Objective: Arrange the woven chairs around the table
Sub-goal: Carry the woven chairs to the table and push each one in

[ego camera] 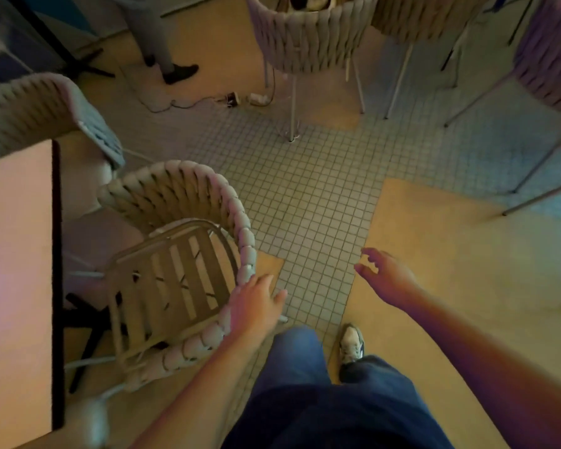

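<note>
A woven chair point(182, 189) with a slatted seat stands beside the right edge of the table point(13, 270), seat facing the table. My left hand point(256, 303) lies flat against the outside of its woven backrest rim, fingers spread and not closed around it. Over the bare floor to the right, my right hand point(386, 277) hangs with its fingers loosely curled and holds nothing. A second woven chair point(30, 108) sits at the table's far corner. More woven chairs stand at the top: one point(308, 37) in the middle, another point(418, 17) beside it, a third point(551, 56) at the right edge.
Another person's legs and dark shoe point(178, 72) are at the top left. Cables and a power adapter point(256, 98) lie on the tiled floor point(321, 196). Thin metal chair legs point(531, 170) slant across the right side. My own legs and shoe point(350, 341) are below.
</note>
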Tool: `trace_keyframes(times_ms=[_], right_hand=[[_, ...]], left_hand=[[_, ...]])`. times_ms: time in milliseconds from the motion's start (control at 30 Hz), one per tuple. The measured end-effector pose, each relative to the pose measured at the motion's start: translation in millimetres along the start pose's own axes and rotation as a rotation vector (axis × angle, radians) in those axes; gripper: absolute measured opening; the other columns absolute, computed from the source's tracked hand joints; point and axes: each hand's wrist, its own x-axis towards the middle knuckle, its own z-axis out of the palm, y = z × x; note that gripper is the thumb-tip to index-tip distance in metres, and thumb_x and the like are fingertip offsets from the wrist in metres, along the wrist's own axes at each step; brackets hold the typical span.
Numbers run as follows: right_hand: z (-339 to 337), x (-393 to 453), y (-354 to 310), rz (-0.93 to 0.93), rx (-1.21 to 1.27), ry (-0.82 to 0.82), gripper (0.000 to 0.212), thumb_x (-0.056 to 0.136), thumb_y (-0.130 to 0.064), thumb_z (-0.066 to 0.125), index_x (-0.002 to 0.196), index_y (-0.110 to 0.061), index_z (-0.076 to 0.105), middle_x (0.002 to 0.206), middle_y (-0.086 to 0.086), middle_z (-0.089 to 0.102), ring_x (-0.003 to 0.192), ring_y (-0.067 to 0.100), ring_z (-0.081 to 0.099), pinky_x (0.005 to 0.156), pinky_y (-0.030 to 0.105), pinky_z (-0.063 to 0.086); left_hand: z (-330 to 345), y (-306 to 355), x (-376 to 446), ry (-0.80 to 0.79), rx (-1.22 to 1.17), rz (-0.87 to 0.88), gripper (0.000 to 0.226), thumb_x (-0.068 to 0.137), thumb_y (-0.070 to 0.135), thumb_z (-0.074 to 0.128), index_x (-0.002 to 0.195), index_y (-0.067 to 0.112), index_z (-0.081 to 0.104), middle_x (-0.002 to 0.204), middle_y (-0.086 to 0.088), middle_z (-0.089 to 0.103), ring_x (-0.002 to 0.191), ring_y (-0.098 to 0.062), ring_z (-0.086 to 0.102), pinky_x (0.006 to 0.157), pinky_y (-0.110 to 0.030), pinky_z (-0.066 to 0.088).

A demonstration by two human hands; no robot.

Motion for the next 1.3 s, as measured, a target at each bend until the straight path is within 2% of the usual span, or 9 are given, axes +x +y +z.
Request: trace_keyframes(times_ms=[67,333,567,800,867,967,1100,1200,1300], right_hand=[[-20,36,-14,-0.042,-0.016,-0.051,0.053,0.091,-0.046,0.053,0.138,-0.022,0.048,0.136,0.006,0.057,0.108,0.022,0.062,0.084,0.029,0.044],[-41,205,-90,-0.163,-0.108,-0.245,0.055,0.09,-0.044,0.056,0.141,-0.027,0.044,0.137,0.006,0.056,0.118,0.023,0.057,0.093,0.033,0.045],[-24,309,-215,-0.396,-0.292,-0.448,0.058,0.092,-0.036,0.056,0.146,-0.022,0.038,0.148,0.01,0.045,0.133,0.027,0.047,0.104,0.037,0.041],[37,360,-340,-0.762,-0.571,-0.659,0.058,0.092,-0.039,0.053,0.144,-0.02,0.04,0.147,0.006,0.047,0.131,0.024,0.048,0.103,0.035,0.041],[62,378,-366,-0.823,-0.57,-0.73,0.051,0.091,-0.037,0.055,0.138,-0.019,0.048,0.137,0.007,0.056,0.121,0.024,0.055,0.089,0.03,0.043],[101,404,-399,-0.815,-0.527,-0.775,0.04,0.09,-0.028,0.057,0.127,-0.016,0.056,0.122,0.013,0.065,0.107,0.028,0.061,0.076,0.027,0.038],[142,442,-432,-0.628,-0.513,-0.807,0.05,0.09,-0.03,0.059,0.134,-0.008,0.05,0.128,0.018,0.062,0.113,0.033,0.06,0.084,0.03,0.043],[164,458,-453,-0.643,-0.593,-0.819,0.059,0.089,-0.037,0.06,0.139,-0.008,0.046,0.137,0.016,0.056,0.123,0.033,0.055,0.1,0.039,0.043],[187,464,-469,-0.699,-0.693,-0.817,0.067,0.087,-0.047,0.059,0.141,-0.01,0.043,0.121,0.013,0.062,0.117,0.035,0.059,0.092,0.04,0.046]], left_hand=[[-6,19,16,0.03,-0.029,-0.046,0.057,0.086,0.055,0.045,0.135,0.027,0.046,0.139,0.001,0.05,0.124,-0.021,0.051,0.099,-0.044,0.046],[-28,20,126,0.146,-0.098,-0.194,0.052,0.088,0.053,0.045,0.132,0.024,0.047,0.134,-0.002,0.055,0.119,-0.019,0.056,0.095,-0.037,0.049],[-79,-2,196,0.252,-0.121,-0.388,0.05,0.089,0.052,0.043,0.131,0.026,0.046,0.125,0.001,0.058,0.11,-0.016,0.058,0.093,-0.037,0.05],[-112,-39,196,0.379,-0.36,-0.825,0.047,0.091,0.045,0.043,0.132,0.022,0.045,0.131,-0.002,0.052,0.118,-0.023,0.052,0.098,-0.042,0.044],[-108,-47,190,0.465,-0.499,-0.977,0.046,0.091,0.044,0.047,0.13,0.02,0.05,0.128,-0.003,0.054,0.115,-0.023,0.055,0.096,-0.045,0.047],[-98,-56,174,0.706,-0.905,-1.278,0.043,0.091,0.04,0.052,0.124,0.014,0.057,0.119,-0.01,0.063,0.109,-0.026,0.06,0.094,-0.045,0.049],[-62,-53,142,0.959,-1.173,-1.731,0.033,0.09,0.035,0.056,0.107,0.008,0.067,0.103,-0.015,0.07,0.1,-0.032,0.065,0.085,-0.04,0.05],[-21,-40,116,0.935,-1.138,-1.984,0.028,0.089,0.03,0.058,0.089,0.004,0.069,0.091,-0.025,0.071,0.09,-0.04,0.066,0.076,-0.044,0.05],[16,-31,94,0.866,-1.131,-2.145,0.039,0.087,0.034,0.062,0.104,-0.001,0.066,0.106,-0.032,0.067,0.098,-0.045,0.063,0.083,-0.046,0.048]])
